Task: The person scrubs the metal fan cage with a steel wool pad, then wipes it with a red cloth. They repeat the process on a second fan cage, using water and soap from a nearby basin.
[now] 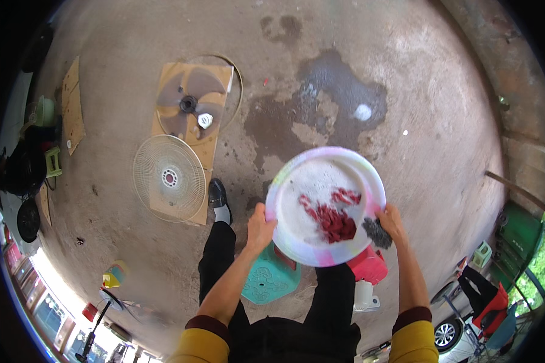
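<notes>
My left hand (260,230) grips the left rim of a wide plastic basin (325,258), white with pink, yellow and lilac patches. On the opposite rim, my right hand (393,227) holds the basin with a dark grey scrubbing pad (377,233) hanging by its fingers. Whitish, sudsy water (306,181) covers the basin's bottom. A dark red cloth (336,222) lies bunched in it, with a smaller red piece nearer the far side. The basin is held above the floor, over the front of a turquoise plastic stool (268,283).
Translucent fan blades (209,86) and a white cap (205,120) lie on cardboard (168,75); a round fan grille (169,154) overlaps its near end. Wet concrete (340,77) spreads ahead. A red plastic object (370,267) and white fan part (365,295) stand beside my leg. Another person (479,290) is at right.
</notes>
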`<action>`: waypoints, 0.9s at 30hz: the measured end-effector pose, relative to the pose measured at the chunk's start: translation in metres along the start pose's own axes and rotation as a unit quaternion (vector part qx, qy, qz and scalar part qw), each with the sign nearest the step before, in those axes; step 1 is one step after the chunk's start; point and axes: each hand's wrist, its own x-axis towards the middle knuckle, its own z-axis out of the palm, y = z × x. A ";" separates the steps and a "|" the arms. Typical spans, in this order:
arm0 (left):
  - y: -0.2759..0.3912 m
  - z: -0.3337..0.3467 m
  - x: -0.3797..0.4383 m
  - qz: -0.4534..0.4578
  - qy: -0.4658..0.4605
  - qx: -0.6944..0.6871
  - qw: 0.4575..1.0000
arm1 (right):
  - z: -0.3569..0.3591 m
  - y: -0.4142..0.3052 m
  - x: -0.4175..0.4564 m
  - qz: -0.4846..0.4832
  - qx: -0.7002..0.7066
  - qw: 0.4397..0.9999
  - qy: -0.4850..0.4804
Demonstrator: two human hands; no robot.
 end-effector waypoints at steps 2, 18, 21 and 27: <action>0.033 -0.013 -0.021 0.025 -0.001 -0.003 1.000 | -0.026 -0.012 -0.025 -0.046 0.012 0.999 0.024; 0.148 -0.071 -0.072 0.041 0.091 0.065 0.993 | -0.113 -0.101 -0.063 -0.078 0.011 0.997 0.022; 0.148 -0.082 -0.050 0.026 0.105 0.039 0.993 | -0.110 -0.129 -0.038 -0.074 0.002 0.997 0.015; 0.150 -0.117 0.016 0.031 0.100 0.022 0.994 | -0.098 -0.194 0.004 -0.047 -0.019 0.999 0.009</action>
